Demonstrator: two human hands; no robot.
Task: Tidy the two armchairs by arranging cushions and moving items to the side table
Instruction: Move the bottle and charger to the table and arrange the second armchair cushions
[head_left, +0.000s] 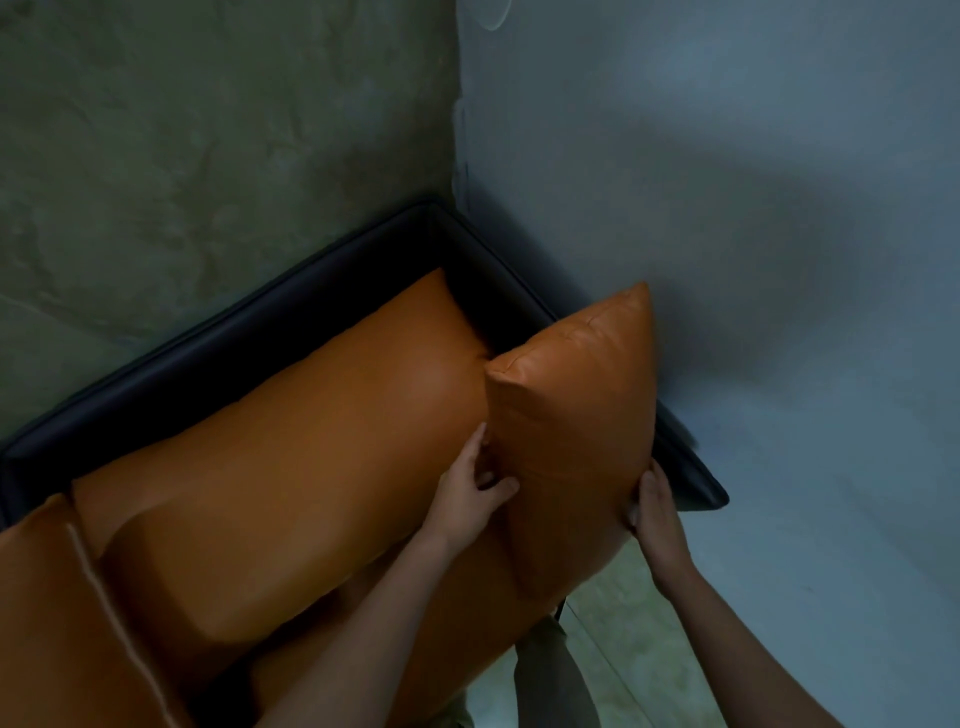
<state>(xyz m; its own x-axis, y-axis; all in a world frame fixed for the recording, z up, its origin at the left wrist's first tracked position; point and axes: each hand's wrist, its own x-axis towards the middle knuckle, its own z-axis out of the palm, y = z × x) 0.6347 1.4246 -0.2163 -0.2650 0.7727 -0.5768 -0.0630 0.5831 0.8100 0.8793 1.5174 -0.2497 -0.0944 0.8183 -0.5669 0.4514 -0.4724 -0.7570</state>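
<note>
At 8 o'clock a left cushion (47, 623) is cut off by the picture's edge. The dark frame (519, 270) stands close against the green wall (208, 156), its far corner at 12 o'clock, and holds the back cushion (311, 441) and seat (483, 613). The left hand (475, 499) lays its thumb on the upright cushion (571, 441), its fingers pushed into the gap beside the back cushion, tips hidden. This cushion stands at the seat's 3 o'clock side. The right hand (657, 512) curls its fingers together round the cushion's right edge. Bare floor (649, 675) lies open at 5 o'clock.
</note>
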